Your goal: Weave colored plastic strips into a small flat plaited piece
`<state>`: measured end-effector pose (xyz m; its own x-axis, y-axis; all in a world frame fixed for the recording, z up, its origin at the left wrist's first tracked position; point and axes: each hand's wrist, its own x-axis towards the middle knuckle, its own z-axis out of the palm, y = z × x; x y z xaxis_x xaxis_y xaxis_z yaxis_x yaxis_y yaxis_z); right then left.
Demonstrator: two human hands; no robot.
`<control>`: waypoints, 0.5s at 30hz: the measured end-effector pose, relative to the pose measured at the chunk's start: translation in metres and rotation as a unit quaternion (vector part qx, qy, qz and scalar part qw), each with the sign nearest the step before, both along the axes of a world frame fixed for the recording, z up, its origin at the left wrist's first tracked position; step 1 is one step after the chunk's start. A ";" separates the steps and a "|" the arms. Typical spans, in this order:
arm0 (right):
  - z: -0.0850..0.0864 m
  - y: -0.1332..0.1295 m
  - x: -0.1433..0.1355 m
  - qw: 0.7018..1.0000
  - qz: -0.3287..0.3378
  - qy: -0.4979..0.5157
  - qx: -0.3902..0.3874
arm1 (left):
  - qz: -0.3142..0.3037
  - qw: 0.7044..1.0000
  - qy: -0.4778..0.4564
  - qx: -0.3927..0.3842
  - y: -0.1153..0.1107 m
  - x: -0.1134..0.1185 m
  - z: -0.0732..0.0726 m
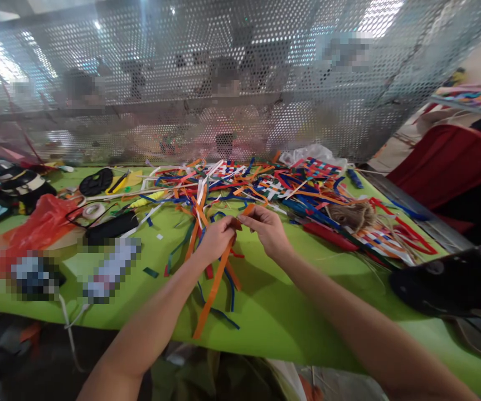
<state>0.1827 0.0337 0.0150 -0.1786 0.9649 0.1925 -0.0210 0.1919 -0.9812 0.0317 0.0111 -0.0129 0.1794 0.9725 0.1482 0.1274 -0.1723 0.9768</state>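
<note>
My left hand [219, 238] is closed on a bundle of woven strips, its fingers pinched near the crossing point. A long orange strip [213, 295] hangs down from it toward the table's front edge. Blue strips [232, 292] and short red ends dangle beside it. Just to the right, my right hand [267, 228] pinches a short orange strip end [248, 209] between thumb and fingers. The fingertips of both hands almost meet. More orange and white strips [200, 206] stretch away behind my left hand. The crossing itself is mostly hidden by my fingers.
Loose coloured strips [232, 181] and woven pieces heap along the back against a perforated metal screen [160, 83]. Twine [351, 214] lies at right. On the left are a red plastic bag [39, 223], a black case [112, 227] and a tape roll [93, 210]. A dark object [445, 281] juts in at right.
</note>
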 end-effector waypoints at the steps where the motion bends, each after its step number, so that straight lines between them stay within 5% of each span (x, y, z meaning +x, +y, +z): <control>1: 0.000 0.001 0.000 1.000 -0.003 0.001 0.001 | -0.002 1.000 0.001 0.008 0.000 0.001 0.001; 15: 0.000 0.042 0.036 0.979 -0.165 0.116 0.016 | -0.109 0.991 0.047 -0.056 -0.006 -0.008 0.018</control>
